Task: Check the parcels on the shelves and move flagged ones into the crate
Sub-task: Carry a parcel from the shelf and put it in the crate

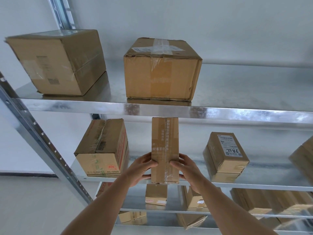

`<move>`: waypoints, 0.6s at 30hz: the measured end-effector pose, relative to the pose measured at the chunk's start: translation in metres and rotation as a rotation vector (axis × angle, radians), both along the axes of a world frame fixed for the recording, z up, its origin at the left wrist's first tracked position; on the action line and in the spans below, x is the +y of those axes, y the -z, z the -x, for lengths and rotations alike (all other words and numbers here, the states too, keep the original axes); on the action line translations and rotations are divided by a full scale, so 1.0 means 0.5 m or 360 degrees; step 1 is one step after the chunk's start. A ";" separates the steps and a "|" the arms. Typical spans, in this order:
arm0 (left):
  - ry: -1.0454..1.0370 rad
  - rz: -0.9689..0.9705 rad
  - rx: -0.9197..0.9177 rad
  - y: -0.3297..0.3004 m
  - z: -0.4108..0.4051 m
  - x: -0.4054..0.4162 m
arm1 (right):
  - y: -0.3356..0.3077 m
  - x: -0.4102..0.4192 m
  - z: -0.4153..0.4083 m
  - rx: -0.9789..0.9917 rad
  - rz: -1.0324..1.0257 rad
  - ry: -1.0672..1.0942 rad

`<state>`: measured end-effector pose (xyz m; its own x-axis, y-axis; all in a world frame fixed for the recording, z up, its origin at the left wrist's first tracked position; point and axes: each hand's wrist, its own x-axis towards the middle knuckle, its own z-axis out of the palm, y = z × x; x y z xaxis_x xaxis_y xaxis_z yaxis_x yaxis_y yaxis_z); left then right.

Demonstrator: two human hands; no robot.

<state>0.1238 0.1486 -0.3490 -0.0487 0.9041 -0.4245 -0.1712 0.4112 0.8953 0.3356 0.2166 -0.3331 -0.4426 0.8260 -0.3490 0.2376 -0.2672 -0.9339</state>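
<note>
Two hands hold a long, thin cardboard parcel at the front edge of the second metal shelf. The left hand curls round its left side and the right hand curls round its right side. A box with red print sits to its left. A labelled box sits to its right.

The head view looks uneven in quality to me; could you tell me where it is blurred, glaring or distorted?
Head view: sharp at the centre, where both hands, left hand and right hand, grip the tall parcel; blurred boxes at the lower right; glare on the upper shelf edge; the wide-angle lens bends the left upright.
</note>
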 end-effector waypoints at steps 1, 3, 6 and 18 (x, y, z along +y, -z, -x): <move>0.0002 0.0002 -0.0002 0.001 0.000 -0.001 | 0.000 -0.002 0.000 0.0012 0.0025 0.0002; -0.0014 0.0004 -0.0014 0.003 0.003 -0.001 | 0.003 0.001 -0.002 0.0072 0.0144 0.0081; -0.0067 -0.0008 -0.0077 0.013 0.008 -0.002 | 0.007 0.006 -0.005 0.0107 0.0223 0.0219; -0.0290 -0.0102 0.0084 0.009 -0.004 0.003 | 0.041 0.017 -0.016 -0.0078 0.0062 0.0117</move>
